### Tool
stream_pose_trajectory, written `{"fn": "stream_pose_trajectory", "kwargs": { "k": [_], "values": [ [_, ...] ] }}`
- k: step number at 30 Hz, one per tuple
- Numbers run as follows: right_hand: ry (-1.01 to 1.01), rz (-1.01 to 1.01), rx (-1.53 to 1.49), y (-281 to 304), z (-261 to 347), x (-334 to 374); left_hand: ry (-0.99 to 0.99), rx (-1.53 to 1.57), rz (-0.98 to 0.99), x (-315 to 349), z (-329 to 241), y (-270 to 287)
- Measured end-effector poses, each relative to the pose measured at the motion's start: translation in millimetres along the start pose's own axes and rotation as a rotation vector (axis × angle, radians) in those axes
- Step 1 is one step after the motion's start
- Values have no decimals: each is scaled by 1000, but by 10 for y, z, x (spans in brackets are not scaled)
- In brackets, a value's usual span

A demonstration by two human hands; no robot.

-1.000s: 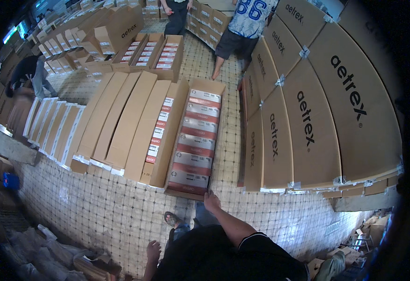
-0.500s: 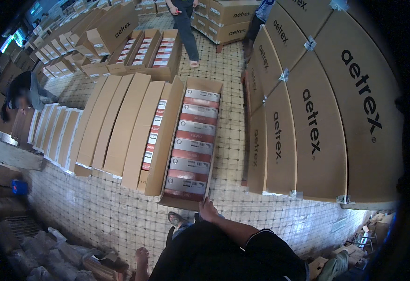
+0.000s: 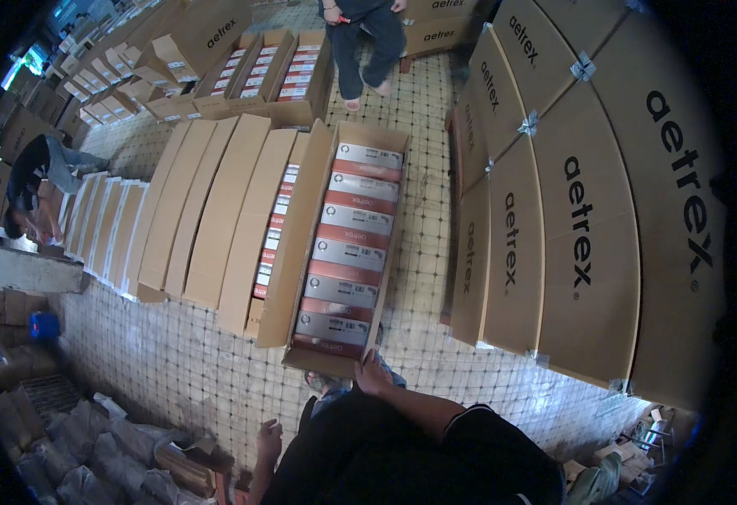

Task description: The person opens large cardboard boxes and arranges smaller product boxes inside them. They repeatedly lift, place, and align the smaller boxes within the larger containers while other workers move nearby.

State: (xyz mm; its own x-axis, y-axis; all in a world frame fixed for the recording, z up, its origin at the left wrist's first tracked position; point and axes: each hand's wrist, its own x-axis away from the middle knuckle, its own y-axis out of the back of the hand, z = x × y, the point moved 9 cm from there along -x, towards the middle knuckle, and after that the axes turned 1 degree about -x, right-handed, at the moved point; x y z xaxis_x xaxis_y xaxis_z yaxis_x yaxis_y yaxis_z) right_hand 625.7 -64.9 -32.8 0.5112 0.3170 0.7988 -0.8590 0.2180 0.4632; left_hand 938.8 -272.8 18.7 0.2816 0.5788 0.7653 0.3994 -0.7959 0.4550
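A long open cardboard carton [image 3: 308, 357] stands in front of me, packed with a row of red and white shoeboxes [image 3: 343, 250]. My right hand [image 3: 374, 373] grips the carton's near right corner, fingers closed over its rim. Low on the left, my left hand [image 3: 269, 439] hangs away from the carton with its fingers loosely apart and nothing visible in them. The carton's raised side flap [image 3: 294, 244] leans toward a neighbouring part-open carton, where more shoeboxes [image 3: 274, 238] show.
Several closed long cartons [image 3: 204, 215] line up to the left. Stacked large cartons [image 3: 579, 227] form a wall on the right. A co-worker [image 3: 36, 181] bends at the far left; another person [image 3: 364, 46] stands beyond the carton. Plastic-wrapped bundles [image 3: 90, 450] lie at lower left.
The view has shifted slightly. My left hand has risen a little and its fingers have loosened. The person beyond has stepped to the right, and the left co-worker has bent lower. My right hand keeps its grip.
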Motion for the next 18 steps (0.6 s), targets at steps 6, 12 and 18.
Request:
{"fn": "stream_pose_trajectory", "kwargs": {
  "k": [6, 12, 18],
  "values": [
    [-4, -24, 39, -10, 2, -55, 63, 151, -73, -104, 63, 186],
    [13, -12, 13, 52, 62, -21, 63, 117, -28, -76, 243, 140],
    [-49, 99, -5, 55, 62, 23, -4, -117, 0, 44, 239, 139]
  ]
}}
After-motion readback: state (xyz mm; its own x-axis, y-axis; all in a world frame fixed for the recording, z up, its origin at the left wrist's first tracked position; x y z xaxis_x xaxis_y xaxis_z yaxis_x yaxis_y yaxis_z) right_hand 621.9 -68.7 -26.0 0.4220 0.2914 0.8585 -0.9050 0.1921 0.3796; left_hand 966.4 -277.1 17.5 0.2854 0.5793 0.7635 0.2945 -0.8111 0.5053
